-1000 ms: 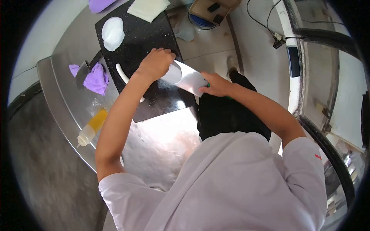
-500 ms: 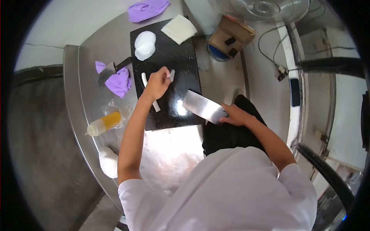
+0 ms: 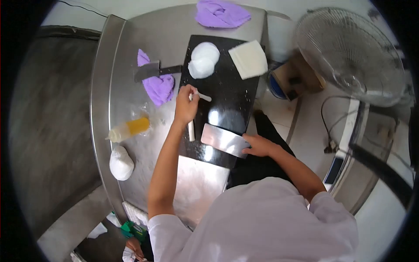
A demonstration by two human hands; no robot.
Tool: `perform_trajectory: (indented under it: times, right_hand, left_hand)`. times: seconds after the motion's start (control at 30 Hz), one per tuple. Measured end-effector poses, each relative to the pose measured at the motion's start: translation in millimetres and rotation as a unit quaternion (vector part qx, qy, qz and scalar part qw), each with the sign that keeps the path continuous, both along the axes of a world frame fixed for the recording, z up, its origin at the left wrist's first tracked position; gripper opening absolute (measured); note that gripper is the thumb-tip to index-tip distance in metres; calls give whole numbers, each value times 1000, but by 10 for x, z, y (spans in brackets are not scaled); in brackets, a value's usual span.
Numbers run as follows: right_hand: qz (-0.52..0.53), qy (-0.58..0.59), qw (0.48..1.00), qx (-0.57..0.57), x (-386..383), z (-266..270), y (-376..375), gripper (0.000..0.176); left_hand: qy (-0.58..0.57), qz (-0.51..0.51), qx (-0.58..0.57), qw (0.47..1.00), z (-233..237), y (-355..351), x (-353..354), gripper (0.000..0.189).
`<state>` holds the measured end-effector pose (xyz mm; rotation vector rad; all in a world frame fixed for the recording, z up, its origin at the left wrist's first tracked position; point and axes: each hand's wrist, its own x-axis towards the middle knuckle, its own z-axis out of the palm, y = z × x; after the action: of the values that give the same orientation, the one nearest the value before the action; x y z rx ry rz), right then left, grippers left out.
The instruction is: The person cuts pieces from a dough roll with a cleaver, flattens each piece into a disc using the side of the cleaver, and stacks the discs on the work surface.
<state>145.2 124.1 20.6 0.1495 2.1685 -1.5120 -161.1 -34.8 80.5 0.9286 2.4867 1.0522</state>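
My left hand (image 3: 187, 104) is over the left edge of a black board (image 3: 229, 102), its fingers pinched together at a short white dough strip (image 3: 204, 97). A longer white dough rope (image 3: 191, 132) lies on the board below that hand, its upper part hidden by the fingers. In my right hand (image 3: 258, 145) is a broad-bladed cleaver (image 3: 223, 139), its blade flat over the near part of the board. Farther up the board lie overlapping white rounds (image 3: 204, 60) and a pale square stack (image 3: 248, 60).
A second cleaver (image 3: 150, 71) rests on a purple cloth (image 3: 159, 89) at the left. Nearby are a squeeze bottle of yellow liquid (image 3: 130, 129) and a white lump (image 3: 121, 163). A fan (image 3: 353, 54) and a cardboard box (image 3: 301, 76) stand at right. Another person (image 3: 134, 249) shows lower left.
The camera view has shifted, so the board appears farther right. My left hand has moved toward the board's left edge. The cleaver reaches farther over the board, still in my right hand.
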Motion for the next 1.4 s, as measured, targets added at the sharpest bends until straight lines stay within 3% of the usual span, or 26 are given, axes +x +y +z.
perform_trajectory:
  times: [0.07, 0.17, 0.27, 0.33, 0.47, 0.53, 0.6, 0.67, 0.73, 0.9, 1.03, 1.07, 1.13, 1.2, 1.27, 1.4]
  right_hand:
    - [38, -6, 997, 64, -264, 144, 222, 48]
    - [97, -41, 993, 48, -611, 286, 617, 47]
    - [130, -36, 989, 60, -773, 175, 845, 44]
    - [149, -34, 983, 103, -876, 184, 998, 44]
    - [179, -30, 978, 100, -1015, 187, 1164, 44]
    - [191, -31, 976, 102, -1051, 153, 1187, 45]
    - [206, -29, 973, 102, -1090, 131, 1202, 45]
    - [209, -24, 974, 89, -1137, 121, 1207, 46]
    - [222, -17, 971, 91, -1185, 143, 1221, 46]
    - [246, -17, 965, 91, -1245, 174, 1231, 46]
    - [232, -30, 968, 89, -1235, 183, 1248, 46]
    - [233, -39, 968, 82, -1240, 180, 1250, 46]
    - [228, -32, 970, 83, -1241, 176, 1264, 46]
    - [228, -29, 970, 80, -1227, 175, 1260, 46]
    - [237, -55, 967, 70, -1272, 194, 1276, 45]
    - [236, -22, 971, 41, -1249, 171, 1338, 44]
  left_hand:
    - [-52, 6, -23, 998, 240, 209, -74, 12]
    - [-116, 45, -51, 991, 363, 459, -286, 10]
    - [-154, 82, 12, 985, 303, 657, -438, 8]
    - [-350, 169, 132, 912, 169, 794, -497, 6]
    - [-434, 262, 136, 851, -209, 720, -570, 15]
    - [-430, 297, 157, 838, -186, 717, -490, 23]
    - [-379, 273, 97, 879, -131, 660, -458, 30]
    - [-366, 277, 95, 884, -71, 630, -488, 35]
    - [-311, 213, 100, 921, 93, 757, -487, 35]
    - [-369, 206, 149, 894, 405, 1023, -622, 40]
    - [-303, 207, 27, 930, -187, 583, -792, 46]
    - [-304, 206, 29, 930, -230, 494, -805, 46]
    - [-322, 270, -77, 904, -284, 298, -736, 53]
    - [-180, 252, -82, 947, -409, 112, -727, 63]
    - [-78, 233, -93, 965, -49, 142, -612, 55]
    - [-15, 286, -70, 956, 29, -231, 103, 38]
